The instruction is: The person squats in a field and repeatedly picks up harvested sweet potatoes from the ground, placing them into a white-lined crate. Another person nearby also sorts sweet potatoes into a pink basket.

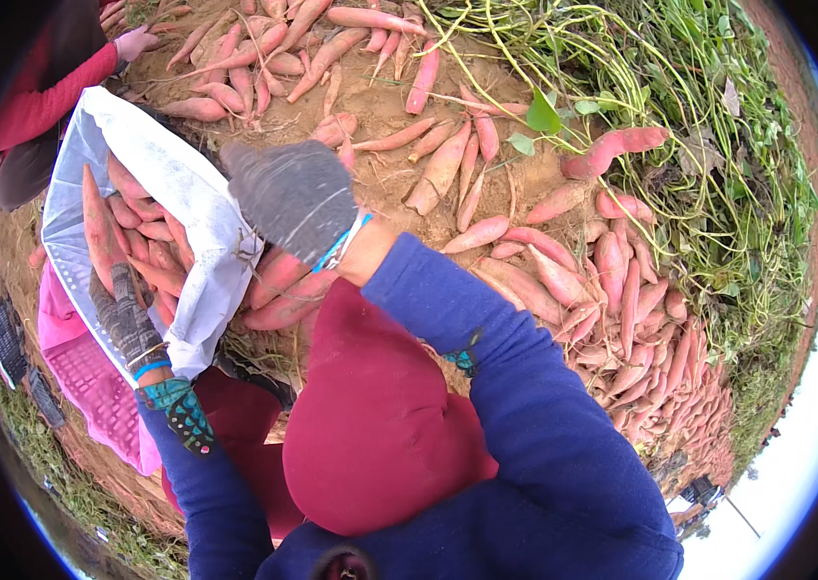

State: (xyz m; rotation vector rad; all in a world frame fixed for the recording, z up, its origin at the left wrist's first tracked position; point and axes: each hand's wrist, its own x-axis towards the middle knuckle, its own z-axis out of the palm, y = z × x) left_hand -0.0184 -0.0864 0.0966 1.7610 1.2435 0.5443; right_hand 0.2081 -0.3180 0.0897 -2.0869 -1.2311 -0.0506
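Note:
My left hand (127, 314), in a grey knit glove with a blue cuff, reaches into a white-lined bag (201, 300). Its fingers close around the lower end of a long sweet potato (98, 217), which points up between them. More reddish sweet potatoes (162, 253) lie around it inside the bag. My right hand (298, 198), in a matching grey glove, hangs over the soil just right of the bag's rim. Motion smears its fingers, so whether they grip anything is unclear. Two large sweet potatoes (288, 302) lie beneath that wrist, beside the bag.
Loose sweet potatoes (443, 174) scatter over the bare soil ahead. A dense heap (641, 358) stretches along the right, bordered by green vines (679, 116). At the upper left, another person's pink-gloved hand (135, 43) and red sleeve (66, 97) show. Pink mesh (100, 387) hangs below the lining.

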